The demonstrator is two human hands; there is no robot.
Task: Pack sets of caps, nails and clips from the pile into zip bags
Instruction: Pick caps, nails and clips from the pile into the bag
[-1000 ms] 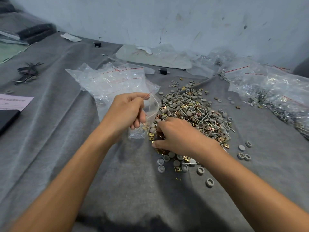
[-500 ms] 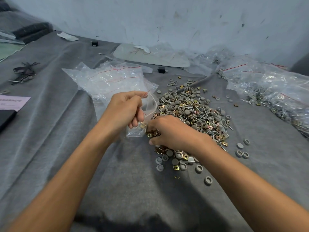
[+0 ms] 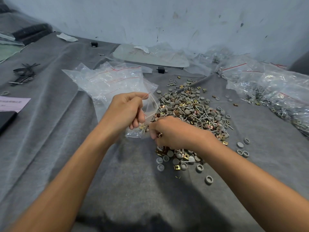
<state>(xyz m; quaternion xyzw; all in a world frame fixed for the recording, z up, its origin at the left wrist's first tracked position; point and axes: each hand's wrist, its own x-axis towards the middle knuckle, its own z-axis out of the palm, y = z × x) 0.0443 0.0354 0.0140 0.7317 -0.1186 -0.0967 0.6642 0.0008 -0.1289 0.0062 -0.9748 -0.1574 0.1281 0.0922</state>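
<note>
Two hands meet at the pile's near edge. Your left hand pinches the zip bag by its red-lined mouth, and the bag hangs with its long axis toward 6 o'clock, a few pieces lying in its bottom. Your right hand is at 4 o'clock from that grip, touching the bag's lower edge and curled round a brass clip. The mouth lies at 11 o'clock above it, so the clip likely has to rise. The pile spreads toward 1 o'clock.

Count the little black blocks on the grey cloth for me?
2. One black block sits far back by the wall; the other block lies just behind the pile. More could hide under the bags.
</note>
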